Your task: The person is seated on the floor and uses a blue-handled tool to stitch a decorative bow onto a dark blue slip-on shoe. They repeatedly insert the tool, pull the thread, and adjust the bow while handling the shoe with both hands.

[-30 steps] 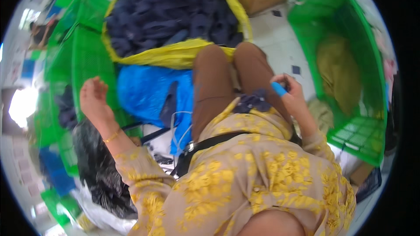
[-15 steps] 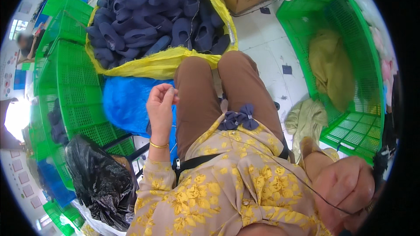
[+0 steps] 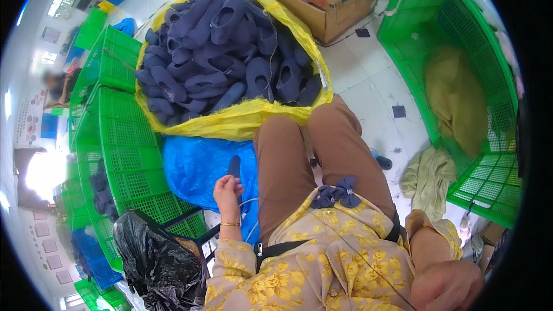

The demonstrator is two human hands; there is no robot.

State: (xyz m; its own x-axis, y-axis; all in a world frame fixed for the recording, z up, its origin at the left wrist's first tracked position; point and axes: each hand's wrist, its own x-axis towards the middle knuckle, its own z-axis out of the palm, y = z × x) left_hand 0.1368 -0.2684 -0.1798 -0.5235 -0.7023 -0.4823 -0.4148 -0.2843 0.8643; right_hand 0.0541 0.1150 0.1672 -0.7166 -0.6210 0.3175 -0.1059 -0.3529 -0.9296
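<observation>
My left hand, a gold bangle at its wrist, is raised beside my left thigh with the fingers curled into a pinch. Directly beyond the fingertips a dark, narrow piece shows against a blue plastic bag; I cannot tell whether the fingers touch it. My right hand is a closed fist, somewhat blurred, at the lower right; whatever it holds is hidden. A thin dark cord runs down across my flowered shirt toward the right side. A dark blue fabric bow lies at my waist.
Ahead stands a yellow sack heaped with dark blue slip-on shoes. Green crates line the left; a black plastic bag is nearer. At right a green crate holds olive cloth. A cardboard box stands behind.
The whole view has shifted, so the scene sits lower and further right. The dark piece beyond my left fingertips has come into view. My right fist has dropped toward the lower edge.
</observation>
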